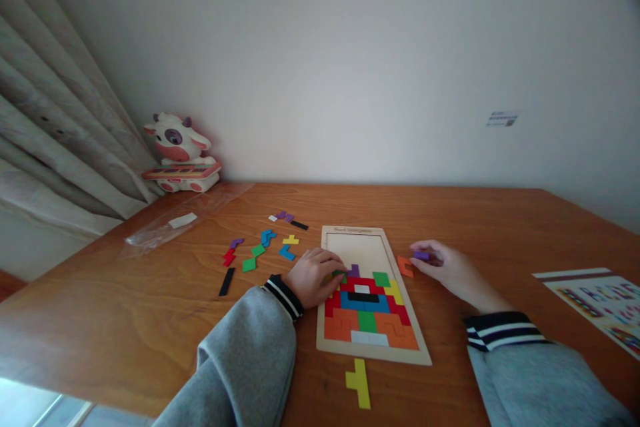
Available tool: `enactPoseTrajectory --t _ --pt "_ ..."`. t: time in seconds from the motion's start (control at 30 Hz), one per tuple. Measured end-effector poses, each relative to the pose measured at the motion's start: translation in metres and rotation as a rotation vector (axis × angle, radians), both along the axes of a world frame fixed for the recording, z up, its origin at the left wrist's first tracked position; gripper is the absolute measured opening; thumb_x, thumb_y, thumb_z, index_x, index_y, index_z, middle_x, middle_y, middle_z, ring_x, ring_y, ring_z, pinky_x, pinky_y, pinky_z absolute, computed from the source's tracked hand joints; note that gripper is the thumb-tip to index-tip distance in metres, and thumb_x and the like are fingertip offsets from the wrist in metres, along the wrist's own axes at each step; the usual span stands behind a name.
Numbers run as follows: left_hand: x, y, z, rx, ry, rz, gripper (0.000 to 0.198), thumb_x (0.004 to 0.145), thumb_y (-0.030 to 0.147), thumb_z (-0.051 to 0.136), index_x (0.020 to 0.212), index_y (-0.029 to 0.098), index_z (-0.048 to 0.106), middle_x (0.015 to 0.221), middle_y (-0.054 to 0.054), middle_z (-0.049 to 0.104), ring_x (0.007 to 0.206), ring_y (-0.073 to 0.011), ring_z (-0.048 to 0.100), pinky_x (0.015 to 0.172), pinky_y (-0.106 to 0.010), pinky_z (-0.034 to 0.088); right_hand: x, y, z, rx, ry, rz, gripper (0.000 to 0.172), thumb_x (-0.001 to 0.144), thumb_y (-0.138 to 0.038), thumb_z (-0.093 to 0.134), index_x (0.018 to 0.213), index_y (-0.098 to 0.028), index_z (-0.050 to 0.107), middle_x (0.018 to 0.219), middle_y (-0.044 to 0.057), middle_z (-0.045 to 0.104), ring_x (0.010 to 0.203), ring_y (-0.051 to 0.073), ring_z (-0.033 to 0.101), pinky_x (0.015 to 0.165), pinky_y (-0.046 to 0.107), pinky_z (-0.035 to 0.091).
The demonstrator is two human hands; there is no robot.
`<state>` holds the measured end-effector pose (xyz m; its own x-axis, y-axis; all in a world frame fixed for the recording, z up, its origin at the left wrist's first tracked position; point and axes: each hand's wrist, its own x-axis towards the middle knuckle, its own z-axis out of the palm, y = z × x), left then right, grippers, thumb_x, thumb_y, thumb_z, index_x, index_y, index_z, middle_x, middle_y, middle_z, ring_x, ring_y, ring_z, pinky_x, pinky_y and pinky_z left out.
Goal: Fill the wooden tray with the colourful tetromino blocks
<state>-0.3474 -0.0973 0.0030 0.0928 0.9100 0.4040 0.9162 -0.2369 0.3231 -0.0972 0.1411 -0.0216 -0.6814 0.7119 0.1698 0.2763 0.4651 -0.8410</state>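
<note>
A wooden puzzle tray lies on the table, its near half filled with coloured block pieces. My left hand rests at the tray's left edge, fingers curled on a green piece next to a purple piece set in the tray. My right hand lies right of the tray, pinching a small purple piece. An orange piece lies on the table just left of that hand.
Loose pieces are scattered left of the tray, and a yellow piece lies near its front edge. A clear plastic bag and a cow toy sit far left. A printed sheet lies at right.
</note>
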Motion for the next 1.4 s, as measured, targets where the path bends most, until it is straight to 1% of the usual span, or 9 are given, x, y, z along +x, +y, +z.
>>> enactPoseTrajectory --t 0.23,0.4,0.63,0.73,0.83,1.0,1.1,1.27,1.4 --pt "0.000 -0.001 0.001 -0.003 -0.001 0.001 0.020 0.093 0.026 0.053 0.106 0.022 0.066 0.109 -0.006 0.068 0.101 -0.0218 0.060 0.089 -0.037 0.046 -0.015 -0.022 0.019 -0.034 0.153 -0.072 0.043 0.072 -0.056 0.073 0.096 -0.021 0.066 0.101 0.010 0.074 0.098 0.029 0.069 0.093 0.046 0.052" --pt "0.000 -0.001 0.001 0.001 -0.010 -0.002 0.019 0.093 0.026 0.053 0.106 0.021 0.067 0.109 -0.006 0.068 0.101 -0.0216 0.061 0.090 -0.037 0.046 -0.028 -0.043 0.023 -0.137 0.246 -0.055 0.053 0.072 -0.056 0.074 0.109 -0.021 0.056 0.098 0.010 0.075 0.088 0.027 0.073 0.081 0.043 0.058" --pt "0.001 -0.001 0.003 -0.010 0.004 0.006 0.021 0.093 0.026 0.053 0.109 0.021 0.065 0.109 -0.006 0.069 0.101 -0.0213 0.061 0.089 -0.036 0.046 -0.041 -0.067 0.019 0.275 0.123 0.081 0.030 0.092 -0.045 0.054 0.113 -0.027 0.065 0.116 0.008 0.072 0.105 0.025 0.068 0.093 0.043 0.054" --pt "0.001 -0.001 0.003 -0.012 0.016 0.014 0.021 0.093 0.026 0.054 0.111 0.022 0.064 0.109 -0.006 0.069 0.102 -0.0210 0.061 0.089 -0.036 0.047 -0.049 -0.078 0.018 0.263 0.115 0.107 0.034 0.091 -0.044 0.058 0.120 -0.026 0.060 0.104 0.007 0.075 0.096 0.024 0.071 0.085 0.041 0.057" --pt "0.001 -0.001 0.003 -0.016 0.019 0.021 0.022 0.093 0.026 0.054 0.111 0.022 0.065 0.109 -0.006 0.069 0.102 -0.0209 0.061 0.090 -0.036 0.046 -0.054 -0.083 0.015 0.219 0.124 0.096 0.030 0.088 -0.045 0.062 0.109 -0.024 0.062 0.090 0.005 0.076 0.082 0.023 0.073 0.074 0.038 0.059" --pt "0.002 -0.001 0.003 -0.017 0.020 0.024 0.023 0.093 0.027 0.053 0.112 0.021 0.065 0.109 -0.007 0.069 0.101 -0.0217 0.061 0.089 -0.036 0.047 -0.056 -0.084 0.014 0.344 0.080 0.194 0.028 0.095 -0.038 0.052 0.118 -0.027 0.064 0.111 0.005 0.073 0.097 0.022 0.070 0.086 0.038 0.056" --pt "0.002 -0.002 0.003 -0.025 0.017 0.029 0.024 0.093 0.028 0.052 0.112 0.021 0.065 0.110 -0.007 0.069 0.102 -0.0222 0.061 0.089 -0.037 0.046 -0.058 -0.084 0.014 0.418 0.049 0.197 0.032 0.095 -0.034 0.052 0.125 -0.027 0.060 0.106 0.005 0.073 0.093 0.022 0.069 0.087 0.040 0.054" --pt "0.002 -0.002 0.002 -0.032 0.016 0.029 0.023 0.093 0.027 0.053 0.112 0.021 0.065 0.110 -0.007 0.069 0.102 -0.0223 0.060 0.089 -0.036 0.046 -0.062 -0.084 0.013 0.483 0.028 0.192 0.019 0.094 -0.030 0.053 0.106 -0.025 0.067 0.103 0.005 0.074 0.094 0.022 0.068 0.088 0.040 0.052" --pt "0.001 -0.001 0.002 -0.027 0.018 0.026 0.023 0.092 0.027 0.054 0.112 0.022 0.065 0.110 -0.007 0.069 0.102 -0.0224 0.060 0.089 -0.037 0.046 -0.064 -0.082 0.012 0.520 -0.004 0.228 0.020 0.094 -0.028 0.053 0.106 -0.026 0.068 0.101 0.004 0.074 0.094 0.022 0.068 0.087 0.040 0.051"
